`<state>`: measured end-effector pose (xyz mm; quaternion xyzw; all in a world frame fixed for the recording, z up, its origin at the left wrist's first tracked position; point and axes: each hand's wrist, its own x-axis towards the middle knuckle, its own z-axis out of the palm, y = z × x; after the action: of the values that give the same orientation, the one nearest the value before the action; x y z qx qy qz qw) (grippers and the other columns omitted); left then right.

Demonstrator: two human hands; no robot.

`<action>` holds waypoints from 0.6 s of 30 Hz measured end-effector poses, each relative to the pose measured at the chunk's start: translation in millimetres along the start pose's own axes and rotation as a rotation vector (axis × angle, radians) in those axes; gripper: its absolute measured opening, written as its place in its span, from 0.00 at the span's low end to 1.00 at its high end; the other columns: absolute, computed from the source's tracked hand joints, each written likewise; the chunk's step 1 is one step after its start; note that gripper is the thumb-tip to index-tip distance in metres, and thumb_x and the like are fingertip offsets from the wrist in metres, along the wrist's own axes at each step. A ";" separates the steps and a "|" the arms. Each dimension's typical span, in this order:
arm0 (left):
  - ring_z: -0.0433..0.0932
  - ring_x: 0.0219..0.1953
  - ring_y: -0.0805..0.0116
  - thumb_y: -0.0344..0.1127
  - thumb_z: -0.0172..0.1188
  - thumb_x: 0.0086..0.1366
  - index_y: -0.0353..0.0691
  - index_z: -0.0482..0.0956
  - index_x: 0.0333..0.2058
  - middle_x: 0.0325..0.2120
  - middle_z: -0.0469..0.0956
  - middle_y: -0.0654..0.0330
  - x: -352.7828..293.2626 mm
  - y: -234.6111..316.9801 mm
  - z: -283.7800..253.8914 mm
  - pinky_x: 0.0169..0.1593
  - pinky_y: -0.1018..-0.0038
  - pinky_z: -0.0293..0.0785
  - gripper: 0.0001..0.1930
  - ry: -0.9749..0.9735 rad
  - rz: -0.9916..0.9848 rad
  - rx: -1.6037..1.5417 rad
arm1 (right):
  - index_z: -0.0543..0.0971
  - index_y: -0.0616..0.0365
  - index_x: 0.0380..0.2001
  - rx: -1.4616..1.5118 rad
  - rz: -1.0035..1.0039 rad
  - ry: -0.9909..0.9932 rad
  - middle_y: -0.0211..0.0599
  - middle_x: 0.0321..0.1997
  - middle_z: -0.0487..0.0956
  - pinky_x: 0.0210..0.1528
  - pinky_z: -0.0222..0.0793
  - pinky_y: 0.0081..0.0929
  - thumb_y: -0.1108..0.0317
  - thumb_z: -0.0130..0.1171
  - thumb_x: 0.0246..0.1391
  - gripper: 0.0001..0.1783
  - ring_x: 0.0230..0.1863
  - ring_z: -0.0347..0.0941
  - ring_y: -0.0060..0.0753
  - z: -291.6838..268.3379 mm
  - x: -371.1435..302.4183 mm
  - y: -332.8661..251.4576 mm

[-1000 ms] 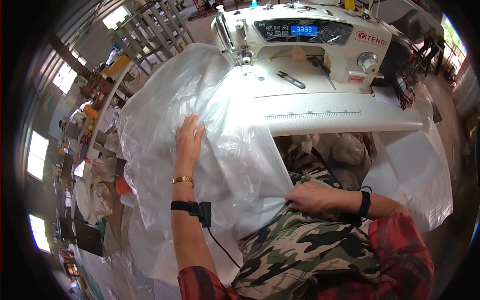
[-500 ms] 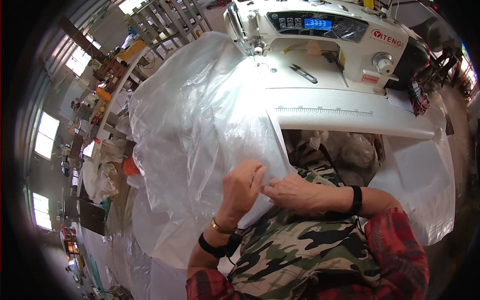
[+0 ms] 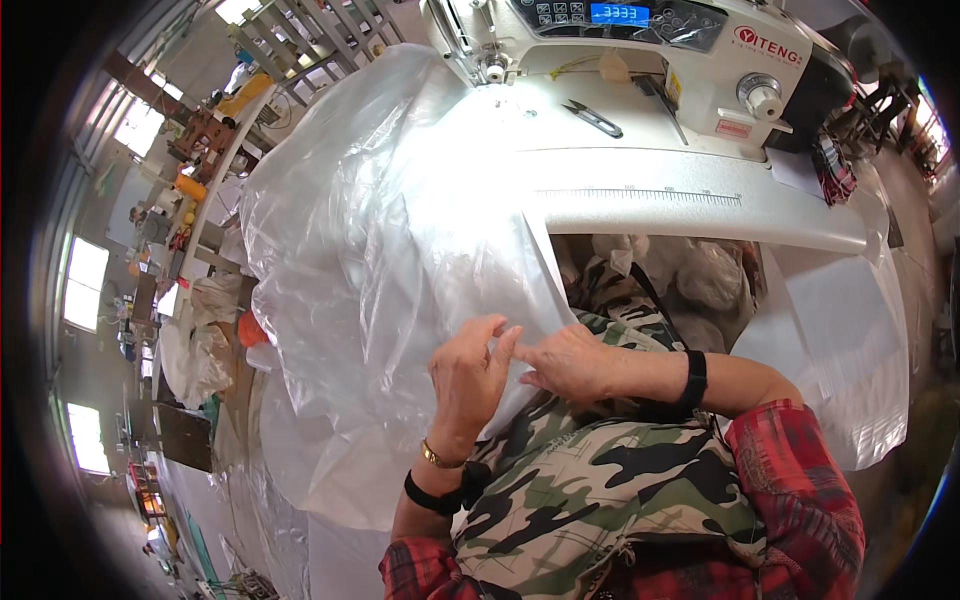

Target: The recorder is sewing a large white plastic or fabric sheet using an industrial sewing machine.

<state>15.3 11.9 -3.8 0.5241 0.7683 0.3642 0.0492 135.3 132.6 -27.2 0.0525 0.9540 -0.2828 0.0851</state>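
A large sheet of thin, see-through plastic (image 3: 335, 255) hangs in folds from the bed of a white sewing machine (image 3: 690, 75) toward my lap. At its near right edge, my left hand (image 3: 468, 375) is closed with the plastic between thumb and fingers. My right hand (image 3: 572, 362) meets it from the right, thumb and forefinger pinched at the same edge. The two hands nearly touch, and the fingertips partly hide the bit of edge between them. Bright lamplight washes out the plastic beneath the needle (image 3: 494, 72).
Black-handled thread snips (image 3: 595, 120) lie on the machine bed. A ruler scale (image 3: 640, 194) runs along its front. More pale plastic sheeting (image 3: 830, 340) hangs at the right. On the left stand a cluttered bench (image 3: 205, 220) and a metal rack (image 3: 305, 45).
The view has shifted, so the machine sits higher in the picture. My hands stay at the plastic's edge, with the left thumb now raised a little more. The snips have not been moved.
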 end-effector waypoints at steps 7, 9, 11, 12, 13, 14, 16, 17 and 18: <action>0.71 0.17 0.72 0.36 0.66 0.62 0.32 0.81 0.37 0.24 0.80 0.55 -0.3 -15.4 9.0 0.24 0.76 0.67 0.12 0.022 0.011 -0.009 | 0.72 0.64 0.46 0.110 -0.236 0.291 0.51 0.41 0.76 0.34 0.73 0.46 0.66 0.58 0.55 0.18 0.33 0.79 0.52 12.2 -9.0 1.7; 0.71 0.18 0.76 0.35 0.66 0.62 0.31 0.81 0.36 0.23 0.80 0.57 -0.2 -17.2 7.1 0.24 0.77 0.66 0.12 -0.056 -0.067 -0.077 | 0.72 0.65 0.45 0.070 -0.260 0.252 0.51 0.41 0.75 0.32 0.73 0.45 0.67 0.58 0.53 0.18 0.32 0.78 0.52 11.7 -13.7 -5.3; 0.71 0.19 0.79 0.35 0.67 0.62 0.30 0.81 0.35 0.22 0.80 0.59 0.6 -19.7 7.2 0.24 0.79 0.65 0.11 -0.135 -0.144 -0.143 | 0.71 0.67 0.44 0.014 -0.337 0.267 0.52 0.41 0.73 0.30 0.73 0.43 0.70 0.58 0.50 0.18 0.30 0.78 0.50 14.1 -16.8 -7.6; 0.71 0.20 0.81 0.33 0.66 0.62 0.30 0.81 0.35 0.21 0.80 0.61 0.7 -23.1 8.6 0.24 0.80 0.65 0.10 -0.155 -0.180 -0.190 | 0.71 0.67 0.44 0.014 -0.338 0.266 0.52 0.41 0.73 0.30 0.73 0.43 0.70 0.58 0.50 0.18 0.30 0.78 0.50 12.5 -17.8 -9.1; 0.71 0.21 0.83 0.32 0.66 0.62 0.30 0.81 0.34 0.21 0.79 0.63 0.4 -25.4 10.0 0.25 0.82 0.65 0.09 -0.175 -0.215 -0.238 | 0.71 0.67 0.43 0.002 -0.341 0.250 0.51 0.39 0.74 0.29 0.73 0.42 0.70 0.58 0.50 0.18 0.29 0.78 0.50 8.9 -20.0 -11.9; 0.71 0.21 0.83 0.32 0.66 0.62 0.30 0.81 0.34 0.21 0.79 0.63 -0.3 -26.0 11.1 0.25 0.82 0.65 0.09 -0.175 -0.216 -0.240 | 0.70 0.67 0.42 -0.010 -0.343 0.234 0.50 0.37 0.75 0.28 0.73 0.42 0.70 0.58 0.50 0.18 0.29 0.78 0.50 4.9 -22.4 -14.7; 0.70 0.22 0.82 0.32 0.66 0.60 0.31 0.81 0.36 0.20 0.76 0.64 -3.6 -28.1 12.7 0.26 0.80 0.66 0.09 -0.194 -0.312 -0.404 | 0.70 0.67 0.42 -0.041 -0.306 0.246 0.49 0.33 0.76 0.28 0.73 0.42 0.70 0.57 0.50 0.17 0.28 0.79 0.50 -5.5 -28.4 -13.5; 0.70 0.22 0.82 0.32 0.66 0.60 0.31 0.81 0.36 0.20 0.76 0.64 -5.6 -28.4 13.2 0.26 0.80 0.66 0.09 -0.193 -0.315 -0.404 | 0.70 0.67 0.41 -0.074 -0.266 0.262 0.48 0.29 0.78 0.27 0.73 0.42 0.70 0.57 0.50 0.16 0.28 0.79 0.50 -10.9 -30.6 -10.9; 0.70 0.22 0.82 0.30 0.65 0.61 0.31 0.79 0.39 0.20 0.77 0.65 -7.9 -27.1 13.9 0.27 0.81 0.66 0.10 -0.177 -0.341 -0.498 | 0.70 0.67 0.41 -0.072 -0.265 0.259 0.48 0.29 0.78 0.27 0.73 0.42 0.70 0.57 0.50 0.16 0.28 0.79 0.50 -16.6 -31.8 -7.7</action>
<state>4.3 7.3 -32.9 0.3891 0.7250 0.4806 0.3032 163.1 133.6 -3.3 -0.0407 0.9651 -0.2479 -0.0746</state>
